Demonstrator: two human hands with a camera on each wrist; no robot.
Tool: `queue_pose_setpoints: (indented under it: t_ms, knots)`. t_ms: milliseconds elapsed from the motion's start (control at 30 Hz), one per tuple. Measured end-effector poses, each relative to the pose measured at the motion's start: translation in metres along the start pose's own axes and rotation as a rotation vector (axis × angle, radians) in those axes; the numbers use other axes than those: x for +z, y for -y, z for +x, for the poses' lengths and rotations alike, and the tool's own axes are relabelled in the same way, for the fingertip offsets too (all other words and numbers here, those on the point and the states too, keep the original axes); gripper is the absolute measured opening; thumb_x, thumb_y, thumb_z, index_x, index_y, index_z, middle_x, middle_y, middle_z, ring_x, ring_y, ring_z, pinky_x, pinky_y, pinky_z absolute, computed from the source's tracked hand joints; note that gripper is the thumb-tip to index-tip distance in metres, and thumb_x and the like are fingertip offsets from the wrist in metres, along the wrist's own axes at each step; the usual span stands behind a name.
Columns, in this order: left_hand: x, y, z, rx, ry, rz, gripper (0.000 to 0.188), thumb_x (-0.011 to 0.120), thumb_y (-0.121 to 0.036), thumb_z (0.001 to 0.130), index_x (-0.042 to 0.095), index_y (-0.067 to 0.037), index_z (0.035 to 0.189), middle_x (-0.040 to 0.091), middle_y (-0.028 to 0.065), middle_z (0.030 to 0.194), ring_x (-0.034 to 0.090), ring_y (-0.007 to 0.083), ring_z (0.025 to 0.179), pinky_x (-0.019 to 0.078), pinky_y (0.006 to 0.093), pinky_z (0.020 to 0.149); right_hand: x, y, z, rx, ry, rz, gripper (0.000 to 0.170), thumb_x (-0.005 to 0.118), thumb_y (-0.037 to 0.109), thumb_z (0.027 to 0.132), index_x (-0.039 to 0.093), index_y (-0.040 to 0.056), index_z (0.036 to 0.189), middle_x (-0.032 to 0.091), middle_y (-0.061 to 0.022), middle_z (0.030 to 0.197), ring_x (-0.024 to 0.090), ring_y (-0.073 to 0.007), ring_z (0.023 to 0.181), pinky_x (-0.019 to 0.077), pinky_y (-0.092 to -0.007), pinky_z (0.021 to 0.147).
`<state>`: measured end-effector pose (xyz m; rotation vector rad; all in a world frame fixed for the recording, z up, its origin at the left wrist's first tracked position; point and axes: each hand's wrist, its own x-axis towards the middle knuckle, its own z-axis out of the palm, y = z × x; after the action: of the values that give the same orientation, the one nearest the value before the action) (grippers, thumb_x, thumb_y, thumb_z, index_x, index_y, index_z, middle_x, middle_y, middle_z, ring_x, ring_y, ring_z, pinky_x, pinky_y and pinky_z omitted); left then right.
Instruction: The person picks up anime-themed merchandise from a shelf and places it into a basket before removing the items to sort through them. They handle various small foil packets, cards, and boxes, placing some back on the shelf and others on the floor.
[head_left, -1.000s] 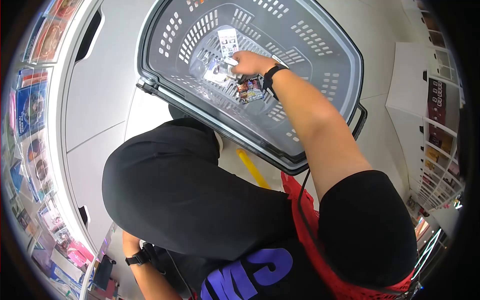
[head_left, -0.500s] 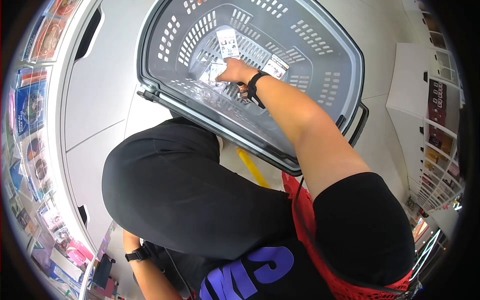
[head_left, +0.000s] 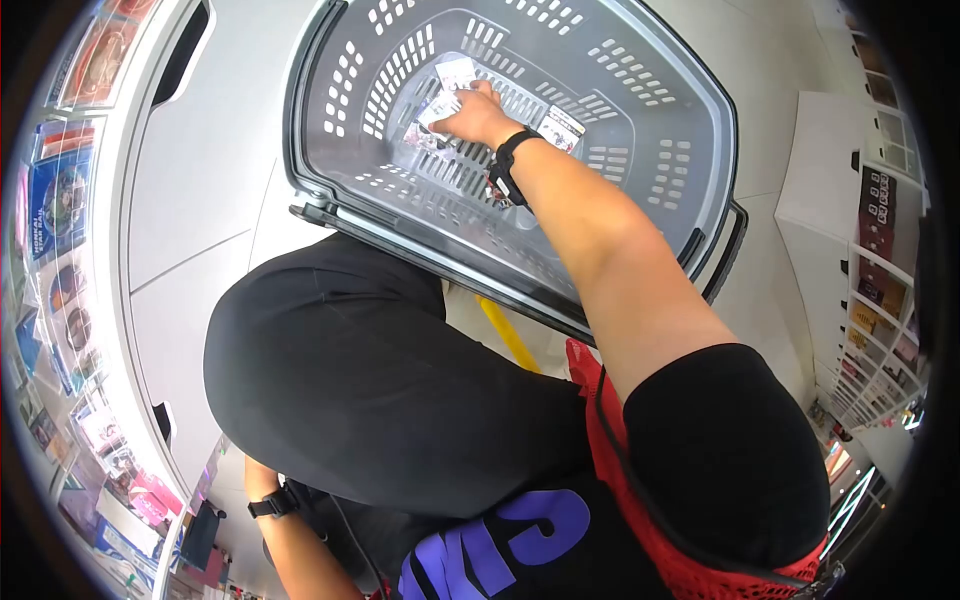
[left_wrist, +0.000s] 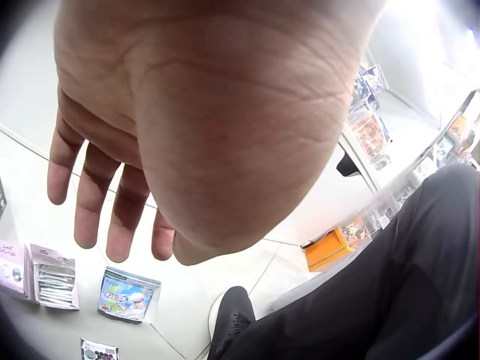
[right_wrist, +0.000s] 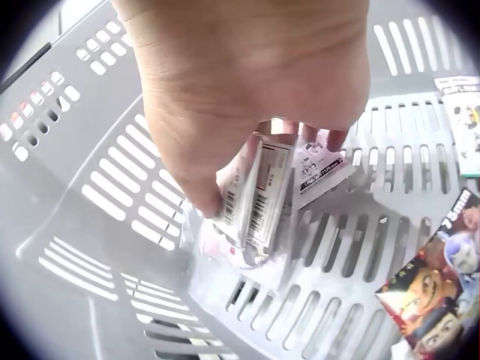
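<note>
My right hand (head_left: 472, 118) reaches down into a grey plastic basket (head_left: 625, 125). Thumb and fingers pinch clear plastic packets (right_wrist: 259, 199) with white barcode labels, low over the slotted bottom. Just past the fingertips is a pink-and-white printed packet (right_wrist: 322, 171). To the right in the right wrist view are a colourful packet (right_wrist: 431, 292) marked 75mm and a white printed packet (right_wrist: 461, 124). Beside my leg, the left hand (left_wrist: 210, 142) hangs with loosely extended fingers and nothing in them, above the pale floor.
A white cabinet (head_left: 200, 230) with a shelf of packaged goods (head_left: 65, 210) runs along the left. On the floor are a box of packets (left_wrist: 54, 285), a blue pouch (left_wrist: 127, 294) and an orange box (left_wrist: 328, 250). More shelving (head_left: 880, 270) stands right.
The right hand has moved left within the basket, uncovering the white packet at the right. Its wrist now covers most of the colourful packet. The basket appears slightly further right. My left hand stays put.
</note>
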<state>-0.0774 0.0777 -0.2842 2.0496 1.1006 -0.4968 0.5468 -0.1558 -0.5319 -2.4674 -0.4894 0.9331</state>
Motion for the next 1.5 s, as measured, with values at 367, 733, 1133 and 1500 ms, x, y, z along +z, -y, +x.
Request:
queue_pose_setpoints:
  t_ms: [367, 733, 1133, 1500]
  knots:
    - [0.007, 0.01, 0.004, -0.033, 0.013, -0.051, 0.028, 0.067, -0.017, 0.102, 0.073, 0.004, 0.119, 0.079, 0.0145, 0.112, 0.07, 0.0239, 0.1, 0.0569, 0.04, 0.086, -0.001, 0.016, 0.004, 0.156, 0.058, 0.108, 0.108, 0.094, 0.056, 0.072, 0.055, 0.0002, 0.156, 0.042, -0.0239, 0.158, 0.044, -0.0407, 0.148, 0.0397, -0.0395, 0.124]
    - [0.011, -0.028, 0.008, -0.096, 0.096, -0.133, 0.025, 0.077, -0.011, 0.093, 0.075, 0.003, 0.114, 0.08, 0.0126, 0.108, 0.07, 0.0225, 0.098, 0.0571, 0.0394, 0.085, 0.029, 0.032, 0.008, 0.127, -0.078, 0.24, 0.095, 0.095, 0.05, 0.069, 0.064, 0.0098, 0.149, 0.047, -0.0193, 0.155, 0.038, -0.0435, 0.146, 0.0362, -0.0464, 0.125]
    - [0.02, -0.039, 0.013, -0.105, 0.094, -0.145, 0.024, 0.073, -0.008, 0.094, 0.073, 0.004, 0.115, 0.079, 0.0143, 0.107, 0.07, 0.023, 0.098, 0.0581, 0.04, 0.085, 0.057, 0.019, 0.021, 0.163, -0.116, 0.563, 0.091, 0.098, 0.039, 0.071, 0.062, 0.0029, 0.147, 0.064, -0.0252, 0.147, 0.063, -0.0335, 0.134, 0.0485, -0.0429, 0.116]
    - [0.024, -0.042, 0.024, -0.104, 0.144, 0.018, 0.032, 0.065, -0.015, 0.101, 0.07, 0.006, 0.124, 0.079, 0.02, 0.113, 0.072, 0.0257, 0.104, 0.0574, 0.0406, 0.089, 0.028, 0.027, 0.001, 0.252, 0.189, 0.997, 0.088, 0.093, 0.013, 0.083, 0.046, -0.0023, 0.157, 0.07, -0.0165, 0.139, 0.069, -0.0274, 0.127, 0.0546, -0.0444, 0.107]
